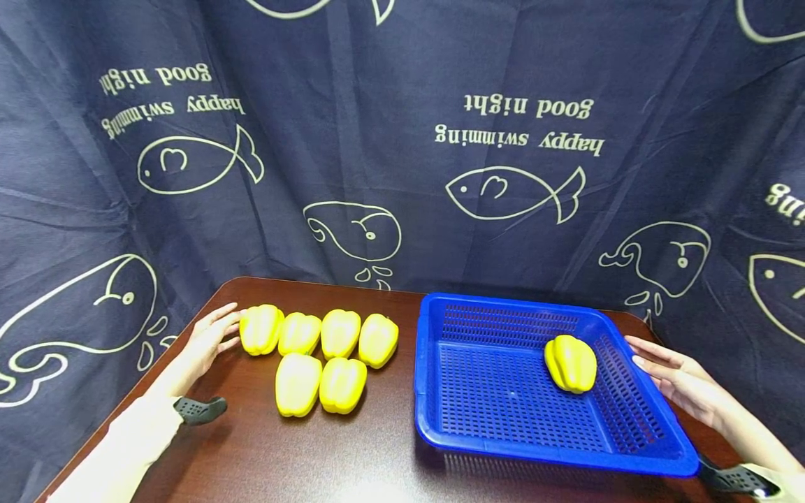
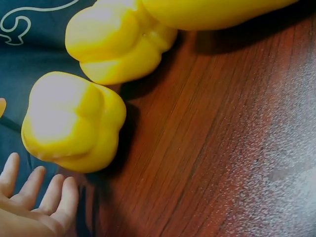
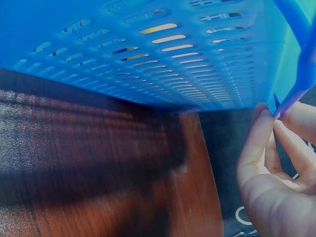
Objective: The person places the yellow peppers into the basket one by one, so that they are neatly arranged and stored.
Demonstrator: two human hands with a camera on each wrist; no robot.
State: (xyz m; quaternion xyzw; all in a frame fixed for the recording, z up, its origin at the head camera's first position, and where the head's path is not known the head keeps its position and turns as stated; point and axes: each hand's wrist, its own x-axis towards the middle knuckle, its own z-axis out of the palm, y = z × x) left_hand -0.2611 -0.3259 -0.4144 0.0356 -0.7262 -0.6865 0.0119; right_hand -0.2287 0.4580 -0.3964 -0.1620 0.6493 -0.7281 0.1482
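Observation:
Beside the leftmost yellow bell pepper (image 1: pixel 260 329) is my left hand (image 1: pixel 207 339), its fingers spread and nothing in its grasp. The left wrist view shows those fingers (image 2: pixel 51 195) just below the nearest pepper (image 2: pixel 74 122). On the other side, my right hand (image 1: pixel 682 381) holds the right rim of a blue plastic basket (image 1: pixel 553 457). Up close, fingertips and thumb (image 3: pixel 301 121) pinch the rim's edge. One yellow bell pepper (image 1: pixel 571 364) lies inside the basket, near its right wall.
Several more yellow bell peppers, among them a front one (image 1: pixel 298 385) and a rightmost one (image 1: pixel 379 340), lie in two rows on the brown wooden table (image 1: pixel 239 447). Behind the table hangs a dark blue curtain (image 1: pixel 402 154) printed with fish and whales.

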